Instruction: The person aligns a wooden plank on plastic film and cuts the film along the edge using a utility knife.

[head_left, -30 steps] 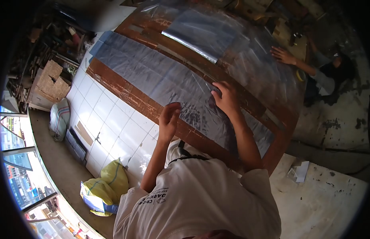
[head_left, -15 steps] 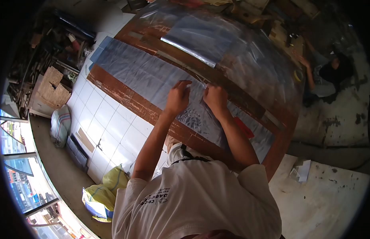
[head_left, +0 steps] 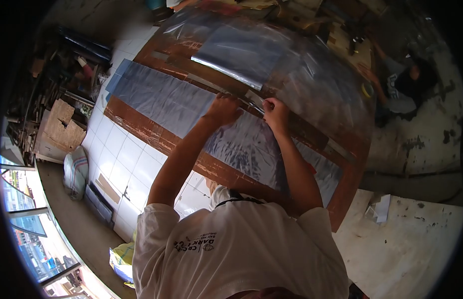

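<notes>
A long sheet of clear plastic (head_left: 161,92) lies along the near side of the brown table (head_left: 141,124). My left hand (head_left: 225,108) is closed at the sheet's far edge, over a metal strip set in the table; what its fingers hold is hidden. Just right of it, my right hand (head_left: 276,114) is pinched at the same edge, on something too small to make out. A small red object (head_left: 311,168) shows partly beside my right forearm. Beyond the strip lies a folded stack of plastic film (head_left: 236,57).
Loose clear film (head_left: 321,89) covers the table's far right, with a tape roll (head_left: 367,89) near its edge. A co-worker (head_left: 405,84) sits at the right. Scrap wood (head_left: 62,124) and a white sack (head_left: 76,169) are at the left.
My left hand has moved forward to the sheet's far edge. My right hand has shifted slightly right, and its forearm now covers more of the red object.
</notes>
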### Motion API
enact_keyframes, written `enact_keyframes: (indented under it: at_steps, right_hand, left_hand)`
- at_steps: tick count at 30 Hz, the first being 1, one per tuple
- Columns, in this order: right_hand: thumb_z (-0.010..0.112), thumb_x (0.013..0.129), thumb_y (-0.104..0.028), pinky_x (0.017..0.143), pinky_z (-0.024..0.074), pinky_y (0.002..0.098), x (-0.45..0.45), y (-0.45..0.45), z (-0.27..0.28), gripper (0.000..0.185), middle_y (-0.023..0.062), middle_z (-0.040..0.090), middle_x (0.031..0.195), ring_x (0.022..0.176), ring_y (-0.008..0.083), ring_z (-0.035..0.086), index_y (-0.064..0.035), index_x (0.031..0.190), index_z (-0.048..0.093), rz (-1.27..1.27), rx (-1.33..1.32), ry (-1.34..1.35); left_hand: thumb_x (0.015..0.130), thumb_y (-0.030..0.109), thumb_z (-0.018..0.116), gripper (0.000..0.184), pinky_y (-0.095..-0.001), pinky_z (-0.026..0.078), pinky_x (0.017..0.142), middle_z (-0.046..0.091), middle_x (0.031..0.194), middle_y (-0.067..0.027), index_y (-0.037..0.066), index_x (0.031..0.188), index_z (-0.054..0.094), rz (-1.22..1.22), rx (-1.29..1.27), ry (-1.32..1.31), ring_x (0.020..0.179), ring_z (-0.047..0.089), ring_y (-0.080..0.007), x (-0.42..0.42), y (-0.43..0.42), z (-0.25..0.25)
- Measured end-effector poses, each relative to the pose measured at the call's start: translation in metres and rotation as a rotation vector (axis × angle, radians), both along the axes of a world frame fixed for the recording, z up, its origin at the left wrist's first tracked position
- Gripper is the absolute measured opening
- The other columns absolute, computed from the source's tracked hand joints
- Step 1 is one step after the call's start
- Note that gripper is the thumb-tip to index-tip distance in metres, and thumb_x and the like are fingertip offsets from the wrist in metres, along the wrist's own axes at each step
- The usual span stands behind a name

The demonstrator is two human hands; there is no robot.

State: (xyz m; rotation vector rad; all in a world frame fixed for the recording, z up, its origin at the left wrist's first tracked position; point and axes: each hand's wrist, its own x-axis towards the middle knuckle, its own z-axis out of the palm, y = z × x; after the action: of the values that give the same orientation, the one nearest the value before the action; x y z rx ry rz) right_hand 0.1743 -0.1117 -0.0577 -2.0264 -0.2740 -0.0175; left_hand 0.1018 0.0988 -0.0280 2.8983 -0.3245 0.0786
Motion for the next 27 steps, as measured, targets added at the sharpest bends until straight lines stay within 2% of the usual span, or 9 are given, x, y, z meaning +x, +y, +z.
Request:
enact_keyframes:
  at_steps: [4,7,12,15,19,22,24,25,27]
  right_hand:
    - [0.071,0.086,-0.014,0.072,0.0555,0.0389,-0.005,0.000,0.006,0.012,0.0149,0.073,0.081,0.077,0.0307,0.072,-0.0043,0.092,0.074,0.000,0.061,-0.014]
    - [0.073,0.083,-0.010,0.071,0.0553,0.0383,-0.013,0.001,0.020,0.008,0.0133,0.073,0.079,0.075,0.0292,0.072,-0.0051,0.091,0.072,-0.021,-0.051,-0.084]
    - [0.073,0.079,-0.004,0.069,0.0555,0.0392,-0.016,0.005,0.017,0.009,0.0114,0.072,0.078,0.073,0.0284,0.072,-0.0058,0.088,0.071,0.106,-0.081,-0.312]
    - [0.073,0.079,-0.003,0.066,0.0545,0.0341,-0.019,0.008,0.015,0.012,0.0107,0.073,0.080,0.072,0.0229,0.073,-0.0042,0.091,0.074,0.169,-0.092,-0.280]
    - [0.070,0.082,-0.007,0.068,0.0543,0.0354,-0.011,0.002,0.007,0.015,0.0115,0.075,0.084,0.076,0.0238,0.073,-0.0036,0.096,0.077,0.256,-0.101,-0.152]
    - [0.066,0.087,-0.014,0.070,0.0534,0.0374,-0.008,-0.002,0.014,0.021,0.0143,0.075,0.086,0.077,0.0249,0.072,-0.0045,0.102,0.078,0.342,-0.089,-0.059]
    - [0.060,0.097,-0.031,0.071,0.0521,0.0400,-0.007,-0.006,0.024,0.033,0.0166,0.073,0.083,0.076,0.0268,0.070,-0.0022,0.096,0.076,0.437,-0.160,0.158]
    - [0.060,0.097,-0.031,0.071,0.0521,0.0400,-0.005,-0.006,0.022,0.033,0.0166,0.073,0.083,0.076,0.0268,0.070,-0.0022,0.096,0.076,0.435,-0.159,0.159]
    - [0.046,0.101,-0.057,0.069,0.0515,0.0451,0.003,-0.003,0.019,0.065,0.0188,0.070,0.074,0.072,0.0351,0.069,-0.0016,0.083,0.076,0.496,-0.346,0.196]
  left_hand:
    - [0.088,0.033,0.068,0.029,-0.0485,0.039,0.106,0.067,0.116,-0.0113,0.011,0.105,0.074,-0.026,-0.076,-0.088,0.117,0.061,-0.0310,0.007,0.003,-0.005]
    - [0.089,0.033,0.067,0.027,-0.0475,0.040,0.100,0.068,0.109,-0.0104,0.011,0.102,0.074,-0.081,-0.139,-0.133,0.110,0.062,-0.0315,0.011,0.005,-0.005]
    - [0.090,0.031,0.068,0.023,-0.0462,0.042,0.091,0.065,0.099,-0.0091,0.009,0.097,0.072,-0.120,-0.187,-0.127,0.103,0.063,-0.0298,0.009,0.011,0.004]
    - [0.089,0.030,0.069,0.020,-0.0450,0.042,0.087,0.064,0.095,-0.0079,0.010,0.092,0.069,-0.128,-0.232,-0.136,0.098,0.063,-0.0290,0.005,0.012,0.012]
    - [0.089,0.030,0.069,0.020,-0.0441,0.042,0.085,0.065,0.094,-0.0068,0.011,0.089,0.067,-0.130,-0.258,-0.165,0.096,0.063,-0.0285,0.002,0.013,0.017]
    - [0.089,0.030,0.069,0.019,-0.0435,0.042,0.084,0.065,0.093,-0.0063,0.011,0.089,0.067,-0.126,-0.260,-0.172,0.096,0.063,-0.0280,0.002,0.011,0.019]
    - [0.089,0.030,0.069,0.019,-0.0431,0.042,0.084,0.064,0.092,-0.0063,0.011,0.089,0.067,-0.123,-0.266,-0.177,0.095,0.063,-0.0281,0.001,0.011,0.020]
    - [0.089,0.030,0.069,0.019,-0.0431,0.042,0.084,0.064,0.092,-0.0063,0.011,0.089,0.067,-0.125,-0.265,-0.176,0.095,0.063,-0.0281,0.001,0.011,0.020]
    - [0.089,0.031,0.069,0.020,-0.0430,0.042,0.085,0.064,0.093,-0.0062,0.011,0.090,0.067,-0.121,-0.264,-0.157,0.095,0.063,-0.0280,0.000,0.011,0.022]
